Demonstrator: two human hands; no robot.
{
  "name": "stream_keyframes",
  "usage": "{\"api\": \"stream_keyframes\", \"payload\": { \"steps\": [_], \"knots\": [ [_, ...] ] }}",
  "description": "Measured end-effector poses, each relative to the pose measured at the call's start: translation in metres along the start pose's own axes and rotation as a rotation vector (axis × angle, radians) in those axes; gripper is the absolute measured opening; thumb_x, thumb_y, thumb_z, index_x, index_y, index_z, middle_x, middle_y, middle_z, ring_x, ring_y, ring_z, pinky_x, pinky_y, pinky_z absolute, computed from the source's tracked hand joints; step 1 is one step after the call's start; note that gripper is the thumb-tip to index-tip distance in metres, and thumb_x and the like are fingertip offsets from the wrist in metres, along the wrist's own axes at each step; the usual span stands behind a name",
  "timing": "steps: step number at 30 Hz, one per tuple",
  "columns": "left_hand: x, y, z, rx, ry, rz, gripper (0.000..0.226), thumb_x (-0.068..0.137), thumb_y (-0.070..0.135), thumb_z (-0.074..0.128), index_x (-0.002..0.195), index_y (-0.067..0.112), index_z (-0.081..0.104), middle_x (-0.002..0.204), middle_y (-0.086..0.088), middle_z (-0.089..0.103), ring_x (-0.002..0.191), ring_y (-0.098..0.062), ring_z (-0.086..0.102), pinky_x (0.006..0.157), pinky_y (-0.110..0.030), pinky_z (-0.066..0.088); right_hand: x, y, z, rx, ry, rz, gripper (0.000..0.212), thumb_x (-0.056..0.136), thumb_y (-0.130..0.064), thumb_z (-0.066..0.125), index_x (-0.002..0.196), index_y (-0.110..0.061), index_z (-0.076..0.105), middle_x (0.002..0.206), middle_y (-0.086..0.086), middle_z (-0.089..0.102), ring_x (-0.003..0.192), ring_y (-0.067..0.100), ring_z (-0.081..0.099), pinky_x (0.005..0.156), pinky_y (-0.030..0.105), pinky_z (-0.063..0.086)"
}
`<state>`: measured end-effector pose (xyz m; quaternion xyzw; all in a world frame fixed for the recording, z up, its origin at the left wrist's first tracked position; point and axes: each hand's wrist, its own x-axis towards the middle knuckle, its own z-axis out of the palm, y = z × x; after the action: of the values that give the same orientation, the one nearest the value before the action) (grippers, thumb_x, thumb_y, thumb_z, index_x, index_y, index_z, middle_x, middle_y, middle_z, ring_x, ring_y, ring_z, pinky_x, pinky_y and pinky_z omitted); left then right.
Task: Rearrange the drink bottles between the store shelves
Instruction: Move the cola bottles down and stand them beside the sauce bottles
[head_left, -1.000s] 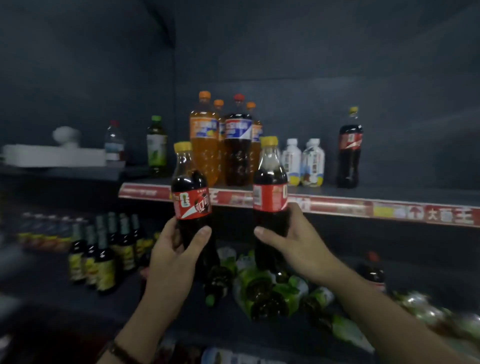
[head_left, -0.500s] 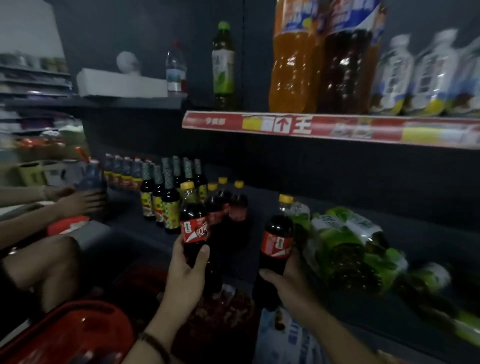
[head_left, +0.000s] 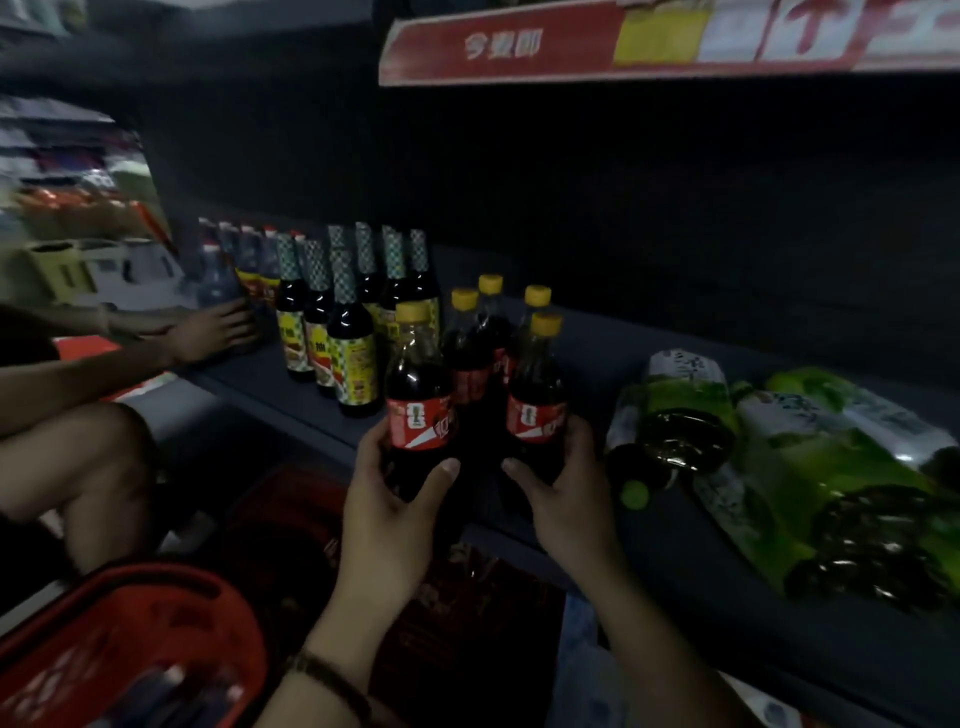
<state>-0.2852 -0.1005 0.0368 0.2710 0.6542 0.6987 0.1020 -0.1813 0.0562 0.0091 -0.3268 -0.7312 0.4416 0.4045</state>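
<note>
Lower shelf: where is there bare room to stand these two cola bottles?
A bare strip of the lower shelf runs to the rear between the standing cola bottles and the lying green packs. Another patch lies between the sauce bottles and another person's hand. Crowded: the sauce and cola cluster, and around the packs.

Left hand (head_left: 387, 514) grips a cola bottle (head_left: 418, 400) low on its body, thumb across the front. Right hand (head_left: 566, 499) grips a second cola bottle (head_left: 537, 395) likewise. Both are upright, side by side, at the shelf (head_left: 649, 545) edge. Three yellow-capped colas (head_left: 470, 353) stand just behind the hands. Sauce bottles (head_left: 353, 353) stand left of the left hand. Green packs (head_left: 779, 457) lie right of the right hand. Red basket (head_left: 130, 639) sits below the left hand.
</note>
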Motion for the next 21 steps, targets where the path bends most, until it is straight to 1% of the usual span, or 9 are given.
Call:
{"api": "stream_keyframes", "payload": {
  "steps": [4,6,7,9,12,14,16,19,21],
  "knots": [
    [0.008,-0.002,0.000,-0.065,0.018,-0.052,0.051,0.092,0.019,0.082,0.135,0.035,0.059,0.114,0.023,0.076,0.107,0.003,0.072,0.099,-0.043,0.062,0.014,-0.003,0.009,-0.064,0.058,0.024,0.078,0.075,-0.033,0.096,0.135,-0.033,0.046,0.131,-0.011,0.067,0.119,0.008,0.065,0.095,0.028,0.057],
    [0.009,-0.004,0.002,-0.083,0.014,-0.060,0.050,0.092,0.017,0.081,0.133,0.035,0.059,0.112,0.024,0.076,0.103,0.009,0.071,0.098,-0.043,0.062,0.018,-0.003,0.015,-0.141,0.081,-0.003,0.083,0.073,-0.039,0.096,0.137,-0.029,0.044,0.134,-0.006,0.063,0.121,0.013,0.062,0.095,0.033,0.056],
    [0.009,-0.005,0.003,-0.086,0.013,-0.059,0.051,0.092,0.016,0.082,0.134,0.034,0.059,0.111,0.022,0.076,0.101,0.012,0.070,0.098,-0.044,0.062,0.018,-0.003,0.015,-0.180,0.073,-0.020,0.083,0.075,-0.040,0.094,0.140,-0.027,0.044,0.135,-0.004,0.060,0.122,0.013,0.059,0.094,0.031,0.054],
    [0.009,-0.006,0.005,-0.091,0.008,-0.060,0.053,0.091,0.016,0.082,0.136,0.032,0.059,0.114,0.017,0.075,0.102,0.011,0.069,0.099,-0.046,0.062,0.019,-0.003,0.010,-0.242,0.032,-0.040,0.076,0.081,-0.038,0.089,0.141,-0.024,0.045,0.135,-0.003,0.057,0.122,0.013,0.055,0.093,0.027,0.046],
    [0.012,-0.010,0.005,-0.110,-0.008,-0.075,0.054,0.090,0.017,0.083,0.136,0.035,0.059,0.117,0.017,0.075,0.110,-0.003,0.072,0.099,-0.048,0.062,0.020,-0.002,-0.003,-0.323,-0.022,-0.017,0.067,0.082,-0.034,0.084,0.138,-0.022,0.049,0.129,-0.002,0.060,0.119,0.017,0.058,0.090,0.026,0.046],
    [0.012,-0.011,0.005,-0.110,-0.017,-0.071,0.055,0.090,0.017,0.084,0.135,0.035,0.059,0.116,0.020,0.075,0.112,-0.004,0.072,0.099,-0.048,0.062,0.018,-0.003,-0.004,-0.337,-0.034,0.012,0.062,0.085,-0.031,0.084,0.135,-0.017,0.051,0.121,-0.001,0.060,0.112,0.017,0.058,0.078,0.018,0.043],
    [0.012,-0.011,0.005,-0.122,-0.015,-0.069,0.055,0.089,0.016,0.085,0.135,0.034,0.060,0.115,0.021,0.076,0.111,-0.005,0.072,0.098,-0.048,0.063,0.016,-0.002,0.001,-0.319,-0.022,0.027,0.056,0.086,-0.031,0.085,0.128,-0.017,0.051,0.113,-0.003,0.058,0.104,0.014,0.058,0.067,0.009,0.037],
    [0.013,-0.013,0.006,-0.134,0.004,-0.068,0.057,0.088,0.014,0.086,0.136,0.031,0.060,0.117,0.015,0.076,0.110,-0.008,0.073,0.097,-0.049,0.064,0.015,0.001,0.010,-0.278,-0.017,0.046,0.045,0.089,-0.032,0.083,0.113,-0.023,0.046,0.105,-0.007,0.055,0.096,0.011,0.059,0.061,0.009,0.039],
    [0.013,-0.014,0.007,-0.133,0.014,-0.069,0.060,0.087,0.015,0.088,0.136,0.032,0.059,0.122,0.011,0.075,0.114,-0.013,0.073,0.098,-0.051,0.063,0.016,0.000,0.013,-0.274,-0.032,0.048,0.045,0.090,-0.032,0.083,0.112,-0.024,0.045,0.109,-0.005,0.056,0.096,0.011,0.058,0.058,0.007,0.041]
  ]
}}
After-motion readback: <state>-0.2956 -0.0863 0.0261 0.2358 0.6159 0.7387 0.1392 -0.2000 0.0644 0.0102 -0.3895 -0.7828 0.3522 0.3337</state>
